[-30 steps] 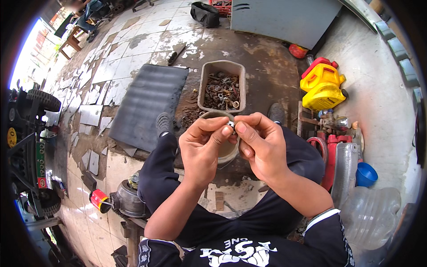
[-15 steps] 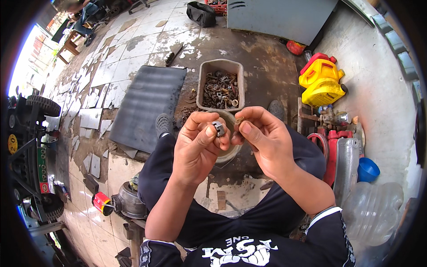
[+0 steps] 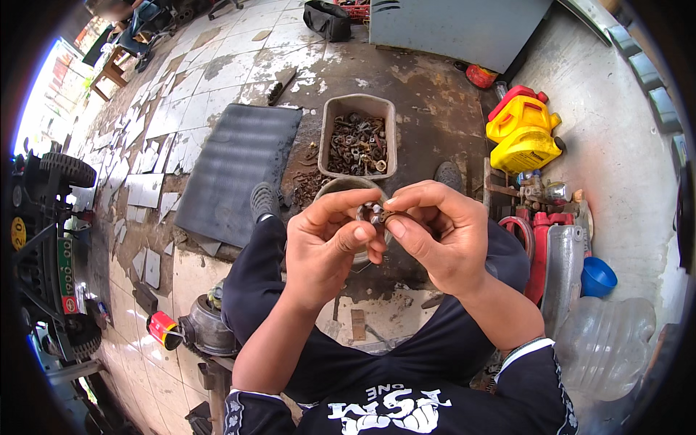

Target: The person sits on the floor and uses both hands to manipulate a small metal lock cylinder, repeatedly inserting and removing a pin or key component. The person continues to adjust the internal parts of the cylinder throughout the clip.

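Between my left hand (image 3: 330,243) and my right hand (image 3: 438,239) is a small silver-grey slotted metal nut (image 3: 368,213). My left fingers grip it, while my right thumb and forefinger pinch a small brown piece of metal (image 3: 386,217) against it. Both hands hover over a round container (image 3: 337,184), whose inside is mostly hidden by them. Just beyond it, a rectangular plastic tub (image 3: 329,109) holds several rusty nuts and other small metal pieces, and more rusty pieces (image 3: 308,181) lie loose at its left side.
A grey ribbed mat (image 3: 232,167) lies left of the tub. Yellow jerrycans (image 3: 523,141), a blue bowl (image 3: 599,275) and a clear jug (image 3: 609,337) line the right wall. A vehicle frame (image 3: 51,232) and cast metal housing (image 3: 206,326) are at left. A person (image 3: 127,29) sits at top left.
My hands held the nut together, moved apart showing it in the left fingers and a brown piece in the right, and are now together again, the brown piece against the nut.
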`<state>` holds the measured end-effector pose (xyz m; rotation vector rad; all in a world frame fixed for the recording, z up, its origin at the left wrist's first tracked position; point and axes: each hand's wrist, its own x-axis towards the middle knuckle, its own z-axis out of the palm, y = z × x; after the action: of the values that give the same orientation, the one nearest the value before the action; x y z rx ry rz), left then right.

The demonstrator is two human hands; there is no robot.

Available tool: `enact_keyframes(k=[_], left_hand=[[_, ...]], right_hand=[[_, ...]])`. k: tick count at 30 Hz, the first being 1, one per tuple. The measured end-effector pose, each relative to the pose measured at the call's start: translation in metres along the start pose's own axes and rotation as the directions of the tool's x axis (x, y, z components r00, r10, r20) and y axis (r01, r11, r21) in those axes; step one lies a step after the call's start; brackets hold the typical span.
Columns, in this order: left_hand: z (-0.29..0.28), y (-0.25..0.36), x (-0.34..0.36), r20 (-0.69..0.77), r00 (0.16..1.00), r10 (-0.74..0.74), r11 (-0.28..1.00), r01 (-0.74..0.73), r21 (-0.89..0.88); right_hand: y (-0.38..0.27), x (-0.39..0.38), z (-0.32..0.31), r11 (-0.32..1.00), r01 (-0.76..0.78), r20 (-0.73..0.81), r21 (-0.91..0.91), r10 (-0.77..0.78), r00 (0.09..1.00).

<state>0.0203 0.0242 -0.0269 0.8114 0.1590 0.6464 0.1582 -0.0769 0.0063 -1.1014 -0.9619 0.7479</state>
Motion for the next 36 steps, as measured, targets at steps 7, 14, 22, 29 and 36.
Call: enact_keyframes(k=[7, 14, 22, 29, 36], left_hand=[[0.004, -0.003, 0.000, 0.052, 0.975, 0.218, 0.947, -0.224, 0.230], [0.015, 0.015, -0.004, 0.109, 0.980, 0.165, 0.719, -0.195, 0.667], [0.009, 0.012, 0.002, 0.257, 0.906, 0.335, 0.546, -0.409, 0.731], [0.010, 0.019, -0.003, 0.134, 0.979, 0.155, 0.804, -0.203, 0.559], [0.010, 0.015, -0.002, 0.130, 0.970, 0.207, 0.812, -0.244, 0.531]], right_hand=[[-0.004, -0.002, 0.003, 0.999, 0.035, -0.014, -0.007, -0.035, 0.999], [-0.001, -0.002, -0.002, 0.983, 0.089, -0.055, -0.162, -0.099, 0.994], [0.002, 0.001, -0.004, 0.944, 0.190, -0.008, -0.270, -0.200, 0.980], [-0.003, 0.004, -0.012, 0.870, 0.350, 0.148, -0.348, -0.318, 0.937], [-0.008, 0.008, -0.009, 0.835, 0.399, 0.162, -0.379, -0.364, 0.917]])
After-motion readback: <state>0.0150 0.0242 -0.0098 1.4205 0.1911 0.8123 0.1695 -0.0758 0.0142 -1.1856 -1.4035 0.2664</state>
